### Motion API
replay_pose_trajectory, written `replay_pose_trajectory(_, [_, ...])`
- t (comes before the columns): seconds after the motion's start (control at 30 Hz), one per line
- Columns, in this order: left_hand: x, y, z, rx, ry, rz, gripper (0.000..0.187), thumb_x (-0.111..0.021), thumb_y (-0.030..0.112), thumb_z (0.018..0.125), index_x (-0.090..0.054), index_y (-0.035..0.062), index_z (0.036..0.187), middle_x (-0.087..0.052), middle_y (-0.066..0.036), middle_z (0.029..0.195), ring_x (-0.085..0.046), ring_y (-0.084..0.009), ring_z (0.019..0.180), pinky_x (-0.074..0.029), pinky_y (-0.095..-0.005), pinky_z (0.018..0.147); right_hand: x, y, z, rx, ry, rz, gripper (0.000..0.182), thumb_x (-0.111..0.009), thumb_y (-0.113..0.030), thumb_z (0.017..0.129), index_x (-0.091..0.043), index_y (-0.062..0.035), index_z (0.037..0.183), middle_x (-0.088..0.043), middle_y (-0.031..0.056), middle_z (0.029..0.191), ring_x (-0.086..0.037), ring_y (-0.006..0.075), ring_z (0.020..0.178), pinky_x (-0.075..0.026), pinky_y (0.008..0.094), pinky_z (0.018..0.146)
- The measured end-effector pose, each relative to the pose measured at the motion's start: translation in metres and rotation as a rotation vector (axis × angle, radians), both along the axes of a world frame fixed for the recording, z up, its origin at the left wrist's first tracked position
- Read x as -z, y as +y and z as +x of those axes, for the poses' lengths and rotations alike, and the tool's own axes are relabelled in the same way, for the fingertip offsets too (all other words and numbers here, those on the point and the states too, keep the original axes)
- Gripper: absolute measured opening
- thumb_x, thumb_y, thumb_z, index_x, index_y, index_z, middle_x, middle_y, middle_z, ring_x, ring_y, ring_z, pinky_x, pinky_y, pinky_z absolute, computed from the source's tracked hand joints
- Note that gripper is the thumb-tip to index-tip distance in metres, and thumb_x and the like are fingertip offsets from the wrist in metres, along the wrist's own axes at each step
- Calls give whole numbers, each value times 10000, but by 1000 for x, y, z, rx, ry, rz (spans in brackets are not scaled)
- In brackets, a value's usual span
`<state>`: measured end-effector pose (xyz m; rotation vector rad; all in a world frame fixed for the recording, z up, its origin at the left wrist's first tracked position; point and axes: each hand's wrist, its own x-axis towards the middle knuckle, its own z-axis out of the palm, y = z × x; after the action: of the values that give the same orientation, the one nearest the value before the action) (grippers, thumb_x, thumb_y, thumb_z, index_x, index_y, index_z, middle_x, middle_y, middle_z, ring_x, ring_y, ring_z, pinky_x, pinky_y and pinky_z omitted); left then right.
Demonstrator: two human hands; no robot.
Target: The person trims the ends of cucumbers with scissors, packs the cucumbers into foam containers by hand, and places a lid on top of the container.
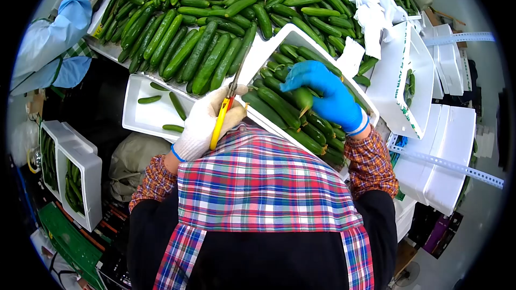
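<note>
My left hand, in a white knit glove, is closed around scissors with yellow and red handles. Their metal blades point up and away, over the front edge of the cucumber pile. In a blue glove, my right hand grips a cucumber whose end faces me, the rest of it hidden by the fingers. That hand is over a white foam box filled with cucumbers lying side by side, right in front of my plaid apron.
Left of the box, a shallow white tray holds several small cucumbers. More foam boxes stand at the right and lower left. White cloths lie at the pile's right edge. Another person's sleeved arm reaches in at upper left.
</note>
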<state>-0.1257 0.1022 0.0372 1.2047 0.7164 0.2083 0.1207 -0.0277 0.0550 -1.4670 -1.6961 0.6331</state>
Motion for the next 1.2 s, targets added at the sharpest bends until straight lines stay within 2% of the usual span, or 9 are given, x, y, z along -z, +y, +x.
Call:
replay_pose_trajectory(0.13, [-8,1,-2,-5,27,-39,451,-656,29,841,-529,-40,1268,-594,-2,861,-531,-55,737,-416,-184,671,25,-3,-4,-262,-304,-77,396,-626,117,671,-695,-93,999,-618,108,1139,-555,322,1110,-450,396,969])
replay_pose_trajectory(0.27, [-8,0,-8,-41,23,-91,453,-653,27,841,-527,-39,1271,-599,-6,852,-532,-56,730,-415,-185,662,29,-10,4,-88,278,-296,493,-545,142,683,-706,-109,1076,-576,124,1295,-472,331,1277,-363,420,1083])
replay_pose_trajectory(0.47, [-1,1,-10,-41,31,-63,452,-653,22,839,-528,-40,1269,-601,-13,850,-533,-59,712,-418,-188,652,32,-9,13,-361,112,-288,682,-371,170,580,-680,-46,1148,-519,176,1375,-407,320,1354,-294,418,1136])
replay_pose_trajectory(0.57, [2,0,-11,-75,-23,-107,451,-651,18,836,-532,-37,1267,-595,-11,840,-522,-56,699,-413,-190,643,20,-6,6,143,795,-540,558,-508,72,779,-504,7,1334,-552,154,1318,-495,255,1273,-381,363,1075])
replay_pose_trajectory(0.67, [5,0,-7,-75,-15,-136,455,-648,11,833,-531,-36,1270,-584,-2,828,-510,-55,692,-408,-191,640,30,9,-15,436,402,-678,567,-662,-120,840,-470,-30,1366,-586,137,1240,-578,242,1139,-466,344,961])
replay_pose_trajectory(0.7, [6,-1,-7,-66,-5,-101,446,-651,12,831,-543,-26,1263,-574,7,821,-501,-53,687,-404,-192,639,44,8,-15,405,202,-578,629,-743,-280,805,-504,-50,1339,-607,141,1183,-611,266,1035,-495,368,886])
replay_pose_trajectory(0.8, [-3,0,-9,-48,-12,-120,431,-652,13,828,-560,-13,1249,-569,13,818,-503,-53,686,-402,-192,637,48,12,-9,181,-203,-538,632,-737,-346,800,-522,-66,1326,-604,163,1188,-611,308,1025,-488,385,906])
replay_pose_trajectory(1.07, [12,1,-8,-66,-20,-116,405,-658,19,841,-571,-1,1236,-574,15,841,-516,-49,725,-415,-186,669,24,38,-30,79,-211,-915,889,-762,-525,708,-480,35,1339,-551,244,1294,-570,339,1156,-448,396,993])
replay_pose_trajectory(1.2, [16,0,-7,0,-58,-75,371,-655,23,877,-568,-1,1237,-565,17,884,-527,-55,797,-441,-194,750,34,53,-19,23,-80,-1041,797,-773,-426,706,-516,53,1289,-602,243,1207,-596,346,1100,-473,395,946])
